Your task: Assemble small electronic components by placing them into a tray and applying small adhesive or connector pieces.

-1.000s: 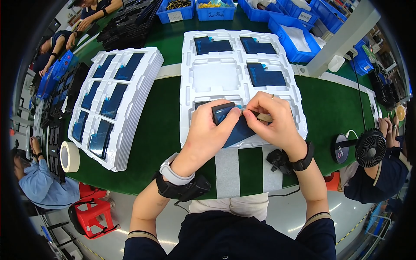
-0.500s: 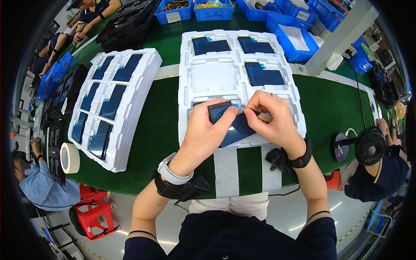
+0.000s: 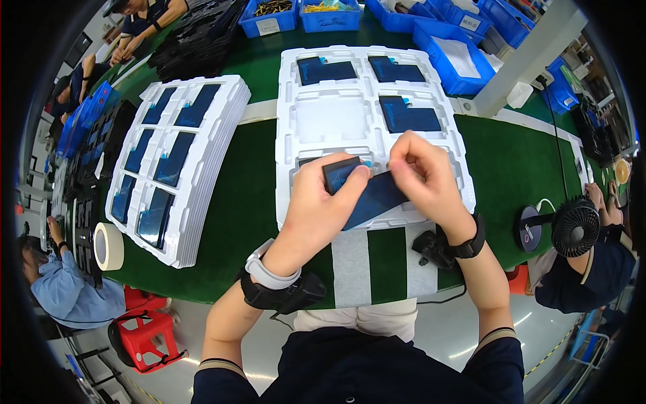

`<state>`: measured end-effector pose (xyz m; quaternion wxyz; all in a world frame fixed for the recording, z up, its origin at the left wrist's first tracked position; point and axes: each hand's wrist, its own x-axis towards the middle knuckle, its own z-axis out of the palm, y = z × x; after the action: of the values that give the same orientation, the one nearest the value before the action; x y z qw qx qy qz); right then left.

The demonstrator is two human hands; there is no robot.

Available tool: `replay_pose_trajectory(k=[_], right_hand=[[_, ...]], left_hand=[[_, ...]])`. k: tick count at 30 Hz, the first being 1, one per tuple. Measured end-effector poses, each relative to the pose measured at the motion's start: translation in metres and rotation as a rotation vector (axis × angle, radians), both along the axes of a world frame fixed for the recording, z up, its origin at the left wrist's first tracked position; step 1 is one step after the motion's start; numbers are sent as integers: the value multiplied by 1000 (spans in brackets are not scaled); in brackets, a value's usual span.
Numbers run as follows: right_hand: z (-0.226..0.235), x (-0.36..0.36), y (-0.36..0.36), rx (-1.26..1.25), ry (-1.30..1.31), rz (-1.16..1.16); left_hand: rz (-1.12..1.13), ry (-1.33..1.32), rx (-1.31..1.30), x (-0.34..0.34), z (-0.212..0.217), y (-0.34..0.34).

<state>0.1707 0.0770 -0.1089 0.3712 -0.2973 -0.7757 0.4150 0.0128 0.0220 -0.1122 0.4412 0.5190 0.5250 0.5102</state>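
A flat, dark blue L-shaped battery point(image 3: 375, 200) with a small teal tab is held tilted above the near part of a white molded tray point(image 3: 287, 128). My left hand point(image 3: 319, 198) grips its left part, thumb on top beside the tab. Close to the battery's upper right edge, my right hand point(image 3: 431, 180) is closed in a pinch, thumb against curled fingers. Whatever its fingertips hold, if anything, is hidden. Three similar batteries point(image 3: 410, 114) lie in the tray's far and right compartments, and the middle left compartment is bare. My hands cover much of the near row.
Left stands a stack of white trays point(image 3: 232, 108) with several batteries on top, beside a tape roll point(image 3: 109, 246). Blue bins point(image 3: 330, 19) and black parts point(image 3: 195, 40) line the back. A small black fan point(image 3: 575, 227) and a post point(image 3: 531, 57) stand right. Co-workers sit around.
My right hand has lifted slightly up and away from the battery's edge, and its fingers are more curled. My left hand and the battery stay nearly in place.
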Motion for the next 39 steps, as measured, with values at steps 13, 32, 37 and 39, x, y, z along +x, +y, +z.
replay_pose_trajectory(k=[13,32,37,39], right_hand=[[-8,6,7,-237,470,-136],[0,-3,-6,325,-27,-40],[-1,-5,-5,340,-44,-50],[-2,-5,-5,348,-52,-51]], left_hand=[[-5,-251,-10,-3,7,1],[-3,-57,11,0,4,-1],[-9,-59,-5,1,3,-2],[7,-58,-1,2,2,-2]])
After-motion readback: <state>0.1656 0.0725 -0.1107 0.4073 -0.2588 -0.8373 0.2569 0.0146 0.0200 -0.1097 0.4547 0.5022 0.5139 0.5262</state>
